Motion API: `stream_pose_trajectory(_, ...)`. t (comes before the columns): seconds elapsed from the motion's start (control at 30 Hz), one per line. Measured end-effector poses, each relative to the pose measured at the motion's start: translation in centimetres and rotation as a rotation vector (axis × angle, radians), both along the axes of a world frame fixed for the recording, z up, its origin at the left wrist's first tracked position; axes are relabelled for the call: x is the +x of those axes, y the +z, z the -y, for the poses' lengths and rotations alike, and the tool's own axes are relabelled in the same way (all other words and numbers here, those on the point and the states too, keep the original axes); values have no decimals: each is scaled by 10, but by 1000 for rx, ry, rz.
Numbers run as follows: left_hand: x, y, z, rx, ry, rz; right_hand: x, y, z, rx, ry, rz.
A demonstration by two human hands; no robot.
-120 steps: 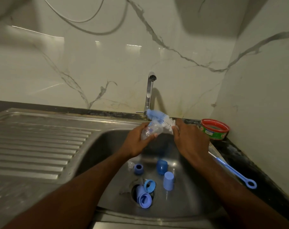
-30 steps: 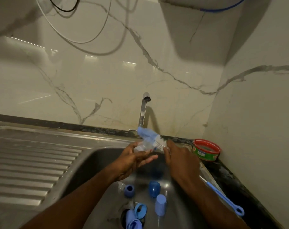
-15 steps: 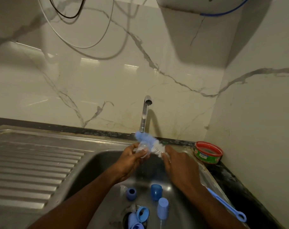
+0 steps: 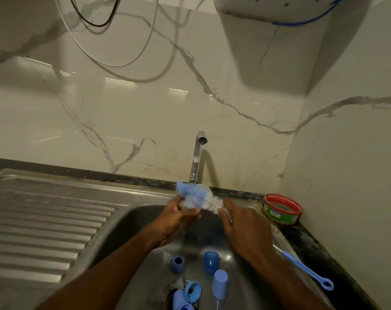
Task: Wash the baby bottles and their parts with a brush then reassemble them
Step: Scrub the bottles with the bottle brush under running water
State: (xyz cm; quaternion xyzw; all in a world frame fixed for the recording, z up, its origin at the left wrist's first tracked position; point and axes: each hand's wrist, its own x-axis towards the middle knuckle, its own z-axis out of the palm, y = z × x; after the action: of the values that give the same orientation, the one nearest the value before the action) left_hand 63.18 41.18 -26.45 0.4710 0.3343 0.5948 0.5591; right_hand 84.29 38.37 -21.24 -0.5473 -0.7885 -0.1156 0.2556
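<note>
Sink (image 4: 132, 222): blurred brush (image 4: 203, 199) hides part; drain parts cut off.

Clear bottle part (image 4: 188, 203), small and translucent, held above sink basin; blurred, exact shape unclear. Bottle brush (image 4: 203, 199): blue-and-white bristle head pressed against clear part, long blue handle ending in ring at lower right. On basin floor: dark blue collar (image 4: 177, 263), blue cap (image 4: 211, 262), pale blue cap (image 4: 220, 284) upright. At drain: light blue ring (image 4: 192, 291), pale blue pieces (image 4: 181, 302).
</note>
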Motion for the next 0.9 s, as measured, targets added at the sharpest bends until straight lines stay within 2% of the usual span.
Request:
stream_pose_trajectory(0.07,1,2,0,-39,-45,69,-3,4,-2,-17,-65,-58)
stream_pose_trajectory(0.1,2,2,0,-68,-61,90,-6,5,-5,-62,-171,-75)
stream_pose_trajectory(0.13,3,2,0,-95,-75,115,-3,2,-14,-19,-268,-134)
stream_pose_trajectory(0.2,4,-1,1,-120,-86,171,-8,16,0,-129,-486,-156)
stream_pose_trajectory(0.23,3,-1,1,-115,-76,198,-10,6,1,-18,-427,-91)
stream_pose_trajectory(0.3,2,2,3,-91,-65,210,-13,-3,5,-149,-68,10)
stream_pose_trajectory(0.33,2,4,3,-77,-68,194,-8,0,9,-119,2,7)
stream_pose_trajectory(0.43,6,8,3,-75,-31,145,1,6,-2,1,-155,-36)
stream_pose_trajectory(0.6,4,5,7,-26,18,13,-5,-1,5,-8,41,27)
stream_pose_trajectory(0.73,2,3,4,-31,58,-95,4,10,7,-38,-66,-11)
stream_pose_trajectory(0.87,7,4,5,-26,13,-17,-2,9,1,-239,-303,-39)
stream_pose_trajectory(0.9,8,5,7,-25,7,-14,-6,14,8,-296,-387,-106)
